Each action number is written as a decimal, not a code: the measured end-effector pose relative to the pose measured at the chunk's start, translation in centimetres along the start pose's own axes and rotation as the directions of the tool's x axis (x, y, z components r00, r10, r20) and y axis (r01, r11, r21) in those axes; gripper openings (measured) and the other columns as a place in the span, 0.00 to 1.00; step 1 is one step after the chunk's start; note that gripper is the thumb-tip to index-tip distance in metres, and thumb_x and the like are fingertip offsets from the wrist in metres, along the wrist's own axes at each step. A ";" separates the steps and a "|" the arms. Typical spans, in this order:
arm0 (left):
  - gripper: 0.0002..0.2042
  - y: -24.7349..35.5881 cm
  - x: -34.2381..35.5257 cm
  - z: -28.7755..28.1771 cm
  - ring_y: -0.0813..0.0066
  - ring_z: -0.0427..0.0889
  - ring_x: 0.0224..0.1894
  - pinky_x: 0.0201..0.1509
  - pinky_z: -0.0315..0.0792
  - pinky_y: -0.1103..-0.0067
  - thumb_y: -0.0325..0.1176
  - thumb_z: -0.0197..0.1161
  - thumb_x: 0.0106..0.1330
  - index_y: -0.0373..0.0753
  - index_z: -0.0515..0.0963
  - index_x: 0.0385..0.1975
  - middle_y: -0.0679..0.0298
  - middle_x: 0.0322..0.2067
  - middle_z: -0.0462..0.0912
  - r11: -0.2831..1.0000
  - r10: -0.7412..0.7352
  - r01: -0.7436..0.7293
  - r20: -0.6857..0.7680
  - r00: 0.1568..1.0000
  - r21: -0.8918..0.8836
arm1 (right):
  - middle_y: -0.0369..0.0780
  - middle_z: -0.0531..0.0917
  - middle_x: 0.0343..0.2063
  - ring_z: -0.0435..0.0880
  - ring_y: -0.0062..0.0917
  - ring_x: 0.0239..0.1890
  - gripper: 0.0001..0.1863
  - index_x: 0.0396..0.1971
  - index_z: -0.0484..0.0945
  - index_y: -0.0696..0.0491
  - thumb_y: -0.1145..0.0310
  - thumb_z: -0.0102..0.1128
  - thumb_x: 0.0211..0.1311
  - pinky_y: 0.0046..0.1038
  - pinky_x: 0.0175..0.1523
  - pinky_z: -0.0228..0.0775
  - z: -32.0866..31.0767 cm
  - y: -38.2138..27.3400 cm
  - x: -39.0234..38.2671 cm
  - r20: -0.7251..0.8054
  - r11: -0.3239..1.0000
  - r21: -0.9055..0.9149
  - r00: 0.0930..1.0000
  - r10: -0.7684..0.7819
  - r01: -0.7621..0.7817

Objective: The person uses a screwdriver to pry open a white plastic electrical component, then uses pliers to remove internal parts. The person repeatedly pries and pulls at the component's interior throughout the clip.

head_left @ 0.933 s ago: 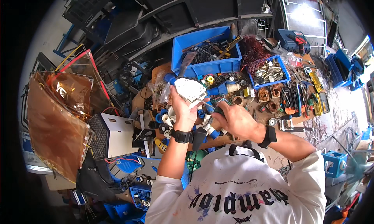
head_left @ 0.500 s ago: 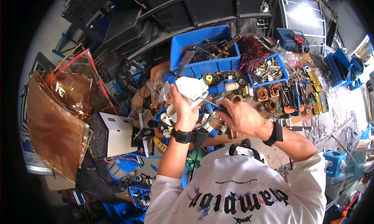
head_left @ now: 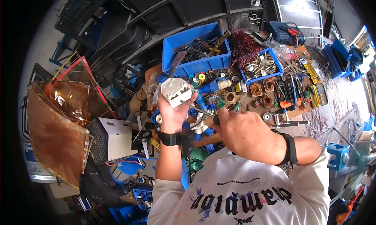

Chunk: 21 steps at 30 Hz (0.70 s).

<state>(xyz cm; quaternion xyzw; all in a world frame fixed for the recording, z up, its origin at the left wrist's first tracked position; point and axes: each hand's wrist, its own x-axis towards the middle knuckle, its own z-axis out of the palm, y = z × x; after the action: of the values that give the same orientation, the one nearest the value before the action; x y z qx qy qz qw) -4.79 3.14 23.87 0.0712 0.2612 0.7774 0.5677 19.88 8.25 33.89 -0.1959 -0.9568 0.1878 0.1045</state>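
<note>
Left hand point(head_left: 172, 114) cups white housing point(head_left: 175, 87); right hand point(head_left: 248, 133) grips screwdriver point(head_left: 199, 110), tip near housing's five o'clock edge. Slip under hard push could stab left hand.

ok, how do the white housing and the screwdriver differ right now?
The white housing is broad and blocky; the screwdriver is long and slim. The housing is off-white; the screwdriver's shaft is grey metal. The left hand supports the housing; the right hand grips the screwdriver. Both are hand-held.
</note>
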 end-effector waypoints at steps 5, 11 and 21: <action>0.26 -1.3 -2.0 3.0 0.55 0.80 0.51 0.51 0.78 0.53 0.54 0.47 0.69 0.37 0.77 0.50 0.49 0.48 0.80 0.965 -0.121 0.151 0.147 0.982 -0.213 | 0.49 0.80 0.17 0.82 0.45 0.19 0.14 0.31 0.70 0.61 0.64 0.58 0.63 0.41 0.25 0.74 -3.4 2.8 -2.5 -0.016 0.987 0.158 1.000 -0.011 0.013; 0.29 -4.1 -4.0 6.7 0.51 0.74 0.58 0.59 0.73 0.49 0.52 0.50 0.69 0.31 0.71 0.56 0.47 0.53 0.75 0.946 -0.093 0.180 0.307 0.947 -0.271 | 0.50 0.80 0.19 0.81 0.48 0.23 0.13 0.37 0.72 0.60 0.65 0.60 0.62 0.43 0.29 0.72 -7.6 5.5 -5.1 -0.010 0.954 0.301 1.000 -0.018 0.020; 0.27 -8.0 -5.4 10.1 0.48 0.67 0.65 0.61 0.69 0.45 0.47 0.48 0.71 0.32 0.67 0.61 0.45 0.60 0.70 0.909 -0.108 0.209 0.281 0.954 -0.361 | 0.50 0.79 0.19 0.81 0.48 0.25 0.11 0.34 0.74 0.59 0.67 0.62 0.60 0.42 0.29 0.71 -9.6 8.7 -7.7 0.002 0.934 0.357 1.000 -0.013 0.012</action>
<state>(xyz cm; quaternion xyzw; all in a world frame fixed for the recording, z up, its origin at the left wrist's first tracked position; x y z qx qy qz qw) 7.96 3.17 29.61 0.0352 0.0326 0.7490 0.6609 32.34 15.54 38.17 -0.1672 -0.9082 0.3582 0.1375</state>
